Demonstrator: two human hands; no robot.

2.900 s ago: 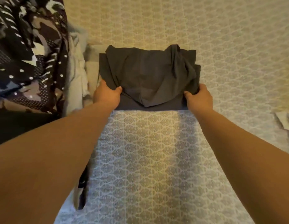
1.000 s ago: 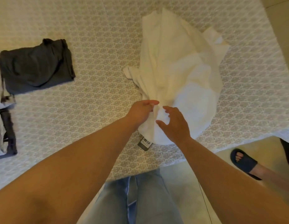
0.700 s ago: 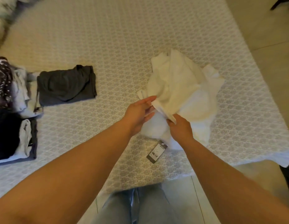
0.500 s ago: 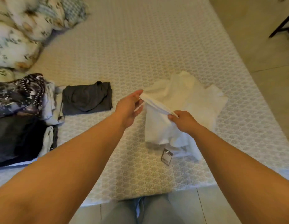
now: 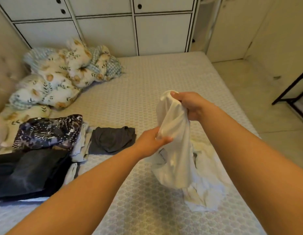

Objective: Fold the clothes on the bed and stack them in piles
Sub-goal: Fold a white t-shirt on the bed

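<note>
Both hands clamp the white top (image 5: pixel 174 150): right hand (image 5: pixel 189 106) up high, left hand (image 5: pixel 152 141) lower-left, cloth hanging lengthwise, tail on the bed (image 5: pixel 130 92).

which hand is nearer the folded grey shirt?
Left. The left hand grips the white garment just right of the folded grey shirt; the right hand holds it higher, farther right.
</note>
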